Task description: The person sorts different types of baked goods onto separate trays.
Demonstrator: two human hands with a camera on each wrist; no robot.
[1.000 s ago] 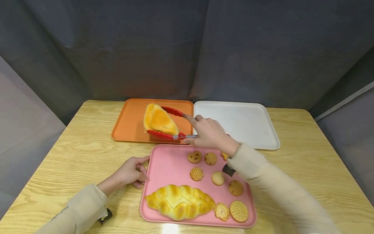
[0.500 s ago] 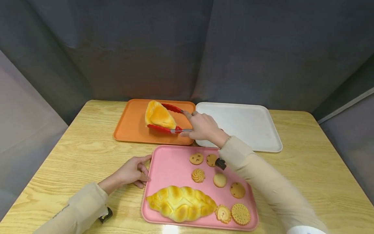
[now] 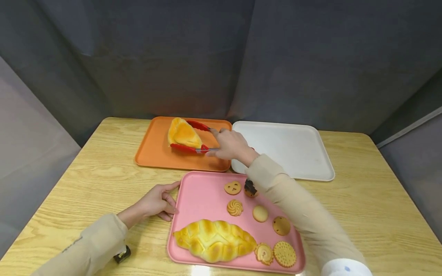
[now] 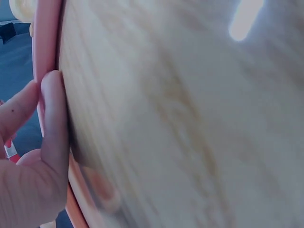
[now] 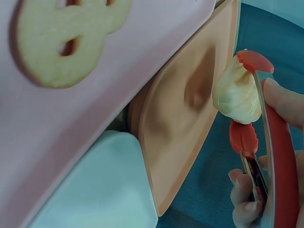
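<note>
My right hand [image 3: 229,143] grips a pair of red-tipped tongs [image 3: 184,148]. Between the tong heads is a triangular golden bread [image 3: 183,134], raised above the orange tray [image 3: 150,155]; in the right wrist view a shadow lies on that tray, apart from the bread [image 5: 235,92]. My left hand [image 3: 157,201] holds the left edge of the pink tray [image 3: 200,195]. The left wrist view has the thumb and a finger at the tray's rim [image 4: 46,42]. On the pink tray lie a braided loaf [image 3: 214,241] and several round cookies, one a smiling cookie [image 3: 233,188].
A white tray [image 3: 286,149] stands right of the orange one, their edges side by side. The pink tray lies in front of both on the wooden table [image 3: 366,184]. Dark grey curtains [image 3: 172,57] hang behind the table. My right forearm [image 3: 297,203] crosses over the pink tray's right side.
My right hand has moved left and farther back with the tongs and the bread, over the orange tray. My left hand stays at the pink tray's edge.
</note>
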